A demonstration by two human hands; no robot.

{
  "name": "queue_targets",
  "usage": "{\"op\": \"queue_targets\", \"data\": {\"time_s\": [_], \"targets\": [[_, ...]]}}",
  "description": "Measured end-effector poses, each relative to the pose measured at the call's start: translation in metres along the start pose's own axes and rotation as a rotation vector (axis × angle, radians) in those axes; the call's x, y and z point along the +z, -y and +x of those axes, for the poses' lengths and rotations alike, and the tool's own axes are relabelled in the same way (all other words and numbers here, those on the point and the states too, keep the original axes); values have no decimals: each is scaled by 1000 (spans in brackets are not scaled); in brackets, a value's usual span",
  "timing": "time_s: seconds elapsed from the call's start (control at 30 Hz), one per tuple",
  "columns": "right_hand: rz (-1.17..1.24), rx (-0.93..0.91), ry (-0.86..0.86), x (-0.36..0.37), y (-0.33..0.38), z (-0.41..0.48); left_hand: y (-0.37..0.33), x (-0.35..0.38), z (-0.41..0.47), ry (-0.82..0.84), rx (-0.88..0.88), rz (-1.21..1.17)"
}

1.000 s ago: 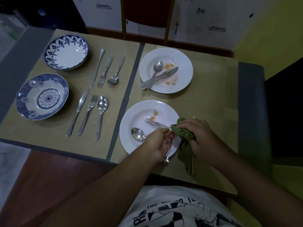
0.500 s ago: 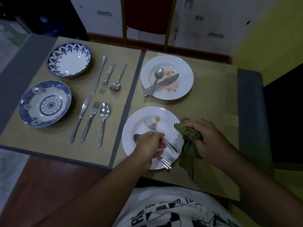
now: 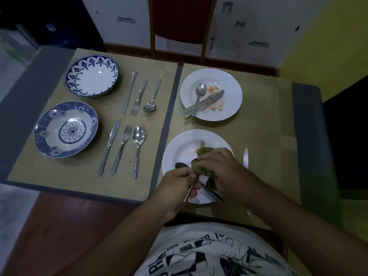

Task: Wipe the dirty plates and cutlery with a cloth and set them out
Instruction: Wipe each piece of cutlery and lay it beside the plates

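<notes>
A white plate (image 3: 180,145) with orange smears lies nearest me on the right mat. Over it, my left hand (image 3: 179,185) pinches the fork, of which only a thin bit of handle (image 3: 187,194) shows below my fingers. My right hand (image 3: 222,171) presses the bunched green cloth (image 3: 205,153) around the fork's hidden head. A spoon (image 3: 181,165) rests on the plate under my hands. A second white plate (image 3: 232,108), also smeared, holds a spoon, a knife and a fork (image 3: 201,100). A knife (image 3: 246,158) lies right of the near plate.
On the left mat stand two blue-patterned plates (image 3: 78,92) (image 3: 44,134), each with a knife, fork and spoon in a row beside it (image 3: 139,96) (image 3: 123,146). A red chair (image 3: 179,20) is behind the table. The table's front edge (image 3: 79,193) is close to me.
My left hand has raised the fork from the plate and turned it toward the cloth. My right hand brought the cloth left over the plate and closed it on the fork's head, uncovering the knife.
</notes>
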State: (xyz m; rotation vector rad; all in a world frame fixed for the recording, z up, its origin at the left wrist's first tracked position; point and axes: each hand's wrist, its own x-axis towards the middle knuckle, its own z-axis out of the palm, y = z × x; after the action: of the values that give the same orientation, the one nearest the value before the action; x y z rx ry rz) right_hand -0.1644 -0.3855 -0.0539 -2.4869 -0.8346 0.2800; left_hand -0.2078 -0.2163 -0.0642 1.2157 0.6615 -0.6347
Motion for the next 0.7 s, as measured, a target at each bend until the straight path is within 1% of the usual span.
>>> {"op": "queue_targets", "data": {"time_s": [0.03,0.13,0.2,0.27,0.33,0.4,0.5,0.6,0.7], "targets": [[-48,15,-19,1,-1,3,2,-6,-1,17,2,-7],[-85,132,34,1,-7,13,7,-19,-5,71,-27,-83],[-130,170,36,2,-13,17,8,-25,-7,105,-60,-137],[-121,207,33,1,-20,21,6,-29,-8,134,-96,-155],[-111,268,9,-2,-23,22,1,-31,-7,135,-130,-146],[-72,310,-66,-5,-21,20,-4,-32,-4,109,-157,-133],[35,311,-173,-11,-12,13,-7,-30,3,63,-157,-111],[124,324,-111,-19,-1,8,-6,-28,10,14,-111,-59],[207,236,-25,-27,13,5,-4,-26,17,-9,-80,-20]]}}
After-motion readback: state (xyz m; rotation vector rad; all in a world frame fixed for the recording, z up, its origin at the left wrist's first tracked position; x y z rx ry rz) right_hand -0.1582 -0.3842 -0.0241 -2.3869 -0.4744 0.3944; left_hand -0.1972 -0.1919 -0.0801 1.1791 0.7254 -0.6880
